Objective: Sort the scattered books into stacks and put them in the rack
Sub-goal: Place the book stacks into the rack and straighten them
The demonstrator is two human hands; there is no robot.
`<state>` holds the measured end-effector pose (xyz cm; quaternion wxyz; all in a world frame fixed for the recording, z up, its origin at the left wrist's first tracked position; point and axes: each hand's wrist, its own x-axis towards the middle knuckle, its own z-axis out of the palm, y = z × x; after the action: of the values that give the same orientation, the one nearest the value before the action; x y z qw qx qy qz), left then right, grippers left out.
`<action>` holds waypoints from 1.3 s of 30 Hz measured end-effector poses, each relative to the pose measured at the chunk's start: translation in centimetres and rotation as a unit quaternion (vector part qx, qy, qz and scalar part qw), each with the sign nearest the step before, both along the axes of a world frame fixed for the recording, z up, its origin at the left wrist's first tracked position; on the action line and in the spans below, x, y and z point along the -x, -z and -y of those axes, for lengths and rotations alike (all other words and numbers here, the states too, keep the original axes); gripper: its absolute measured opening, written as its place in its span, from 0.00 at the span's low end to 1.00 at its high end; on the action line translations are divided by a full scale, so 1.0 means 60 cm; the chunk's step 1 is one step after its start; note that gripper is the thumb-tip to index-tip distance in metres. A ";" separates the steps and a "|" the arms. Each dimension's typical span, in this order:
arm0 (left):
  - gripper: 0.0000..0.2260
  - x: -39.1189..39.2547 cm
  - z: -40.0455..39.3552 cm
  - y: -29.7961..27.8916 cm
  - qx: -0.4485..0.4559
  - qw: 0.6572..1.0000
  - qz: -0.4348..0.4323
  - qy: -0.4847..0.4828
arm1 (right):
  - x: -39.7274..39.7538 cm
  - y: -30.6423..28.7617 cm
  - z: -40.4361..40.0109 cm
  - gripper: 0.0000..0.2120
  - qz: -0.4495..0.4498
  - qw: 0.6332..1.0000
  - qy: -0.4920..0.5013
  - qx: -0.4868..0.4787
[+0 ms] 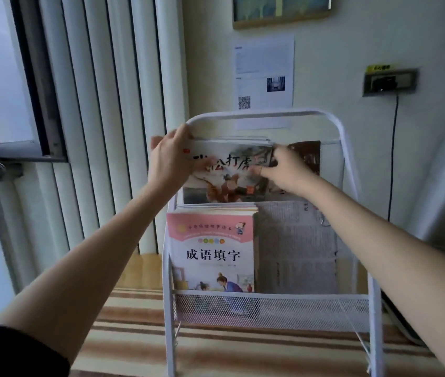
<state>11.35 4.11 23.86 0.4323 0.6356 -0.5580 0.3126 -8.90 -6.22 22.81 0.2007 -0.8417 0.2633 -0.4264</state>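
Head view: both hands on glossy book (pixel 229 170) in white wire rack (pixel 346 148).

I see a white painted metal rack (pixel 347 148) with mesh front; glossy paper picture books (pixel 211 254); matt newsprint (pixel 294 246).

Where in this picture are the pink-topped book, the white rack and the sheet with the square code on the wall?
pink-topped book (pixel 211 257): head view, middle of its front cover.
white rack (pixel 254 114): head view, top bar of its frame.
sheet with the square code (pixel 263 58): head view, its upper printed part.
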 end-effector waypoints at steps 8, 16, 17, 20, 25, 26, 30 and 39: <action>0.25 -0.028 0.012 0.032 -0.148 0.951 0.257 -0.086 | -0.041 0.033 0.025 0.12 -0.202 0.976 0.081 -0.031; 0.27 -0.011 -0.007 0.024 -0.289 0.931 0.215 -0.064 | -0.045 0.037 0.013 0.35 -0.331 0.932 0.145 -0.038; 0.26 -0.007 -0.006 0.018 -0.302 0.927 0.210 -0.068 | -0.042 0.038 0.012 0.35 -0.315 0.939 0.131 -0.043; 0.24 0.002 -0.001 0.013 -0.301 0.918 0.239 -0.098 | -0.039 0.057 0.018 0.33 -0.289 0.949 0.129 -0.008; 0.23 0.021 0.024 0.026 -0.296 0.918 0.225 -0.139 | -0.035 0.047 0.016 0.32 -0.310 0.928 0.188 0.090; 0.24 0.021 0.028 0.030 -0.290 0.924 0.209 -0.136 | -0.038 0.044 0.019 0.31 -0.292 0.934 0.187 0.090; 0.28 0.016 0.043 0.050 -0.272 0.930 0.200 -0.143 | -0.048 0.058 0.030 0.24 -0.251 0.951 0.164 0.067; 0.28 0.030 0.050 0.050 -0.326 0.923 0.132 -0.156 | 0.000 0.096 -0.010 0.25 -0.253 0.928 0.236 0.139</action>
<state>9.54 1.13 20.85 0.0695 0.7736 -0.5749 0.2574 -8.92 -5.61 17.06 -0.0987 -0.8545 0.4347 -0.2666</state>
